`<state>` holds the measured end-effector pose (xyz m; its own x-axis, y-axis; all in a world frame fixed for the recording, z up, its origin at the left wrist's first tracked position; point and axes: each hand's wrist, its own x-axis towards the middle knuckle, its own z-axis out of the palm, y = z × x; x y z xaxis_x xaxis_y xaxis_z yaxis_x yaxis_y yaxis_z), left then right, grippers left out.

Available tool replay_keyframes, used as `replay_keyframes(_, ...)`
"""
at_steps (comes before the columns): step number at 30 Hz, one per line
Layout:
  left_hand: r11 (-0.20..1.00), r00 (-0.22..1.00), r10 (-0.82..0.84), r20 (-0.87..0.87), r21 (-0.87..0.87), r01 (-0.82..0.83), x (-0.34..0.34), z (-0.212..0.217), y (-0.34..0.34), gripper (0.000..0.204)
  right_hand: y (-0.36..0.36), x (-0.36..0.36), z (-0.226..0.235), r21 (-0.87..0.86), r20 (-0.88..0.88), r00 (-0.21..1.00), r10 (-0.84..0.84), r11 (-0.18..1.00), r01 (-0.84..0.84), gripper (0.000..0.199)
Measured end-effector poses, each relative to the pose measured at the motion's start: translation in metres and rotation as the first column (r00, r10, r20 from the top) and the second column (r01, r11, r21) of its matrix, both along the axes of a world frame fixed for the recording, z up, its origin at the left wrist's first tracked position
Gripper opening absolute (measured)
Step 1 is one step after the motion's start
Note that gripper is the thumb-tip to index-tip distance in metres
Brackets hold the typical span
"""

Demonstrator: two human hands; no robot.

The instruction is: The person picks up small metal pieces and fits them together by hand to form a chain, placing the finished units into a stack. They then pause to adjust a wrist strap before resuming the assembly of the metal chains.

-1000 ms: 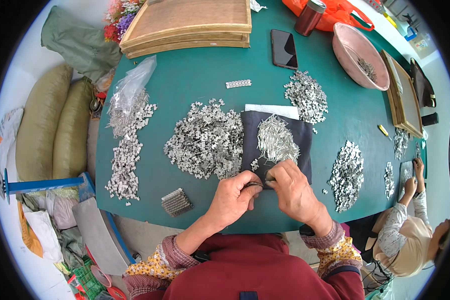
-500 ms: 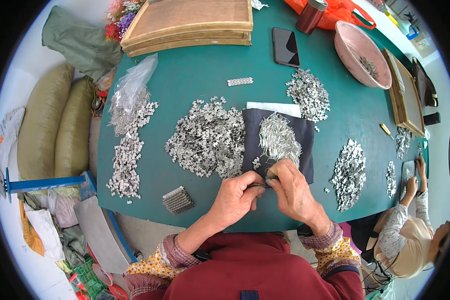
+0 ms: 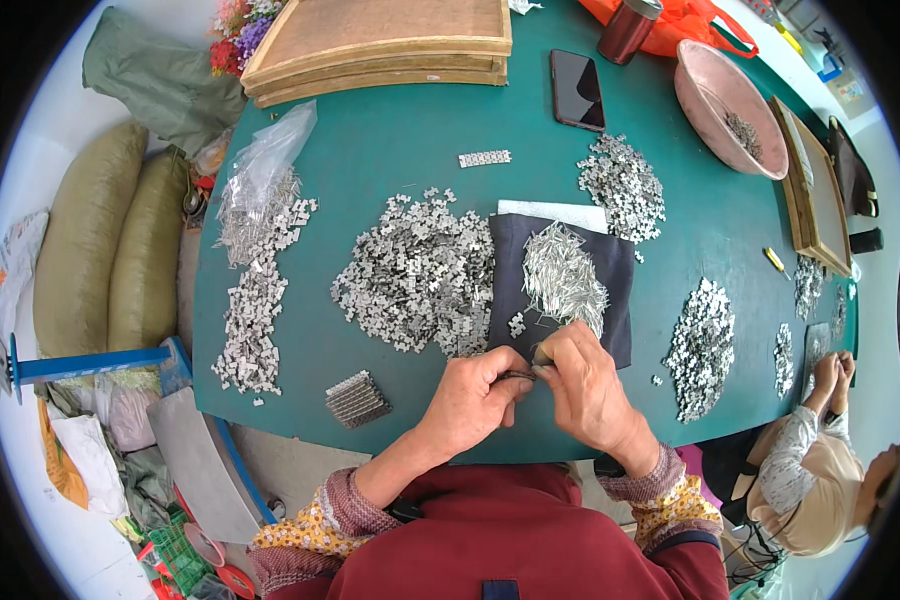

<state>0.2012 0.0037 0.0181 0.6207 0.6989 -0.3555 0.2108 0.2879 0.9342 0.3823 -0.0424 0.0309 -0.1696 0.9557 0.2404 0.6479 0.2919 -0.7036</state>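
Observation:
My left hand [image 3: 467, 400] pinches a small dark metal strip [image 3: 516, 374] at the front edge of the table. Right beside it, the fingers of my right hand [image 3: 588, 388] are closed at the strip's end; whatever they hold is hidden. Just beyond lies a dark cloth [image 3: 510, 275] bearing a heap of thin silvery pins [image 3: 562, 275] and a few loose metal pieces [image 3: 516, 324]. A large heap of small notched metal plates [image 3: 410, 270] touches the cloth's left side. Near the front edge, to the left, sits a block of joined metal strips [image 3: 357, 400].
More plate heaps lie left [image 3: 250, 330] and right [image 3: 702, 350]. Wooden trays [image 3: 375, 65], a phone [image 3: 577, 90], a dark red flask [image 3: 629, 30] and a pink basin [image 3: 705, 110] stand farther back. At the right, a co-worker [image 3: 810, 480] sits at the table.
My hands stay together in nearly the same place, the fingers shifting only slightly. The co-worker's hands have come closer together. The view has shifted a little.

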Motion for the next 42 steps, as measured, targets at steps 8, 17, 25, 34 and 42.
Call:
replay_keyframes(8,0.993,0.998,-0.070,0.005,0.098,0.069,0.001,0.003,-0.005,0.003,-0.015,-0.002,0.002,0.067,0.093,0.996,0.015,0.998,-0.022,0.025)
replay_keyframes(17,0.998,0.998,-0.062,0.016,-0.012,0.063,-0.001,0.016,0.003,0.003,-0.016,-0.006,-0.001,0.144,0.110,0.994,-0.021,0.990,0.005,0.031)
replay_keyframes(25,0.984,0.995,0.037,0.088,-0.178,-0.021,-0.015,0.009,0.008,0.003,0.001,-0.003,-0.005,0.193,0.094,0.988,-0.120,0.976,0.100,0.023)
replay_keyframes(34,0.973,0.995,0.083,0.056,-0.221,-0.069,-0.022,0.001,0.010,0.006,0.022,-0.003,-0.026,0.106,0.419,0.880,-0.223,0.975,0.197,0.012)
replay_keyframes(42,0.981,0.997,0.048,0.060,-0.191,-0.036,-0.020,0.001,0.008,0.005,0.015,0.001,-0.004,0.051,0.056,0.983,-0.175,0.984,0.172,0.017)
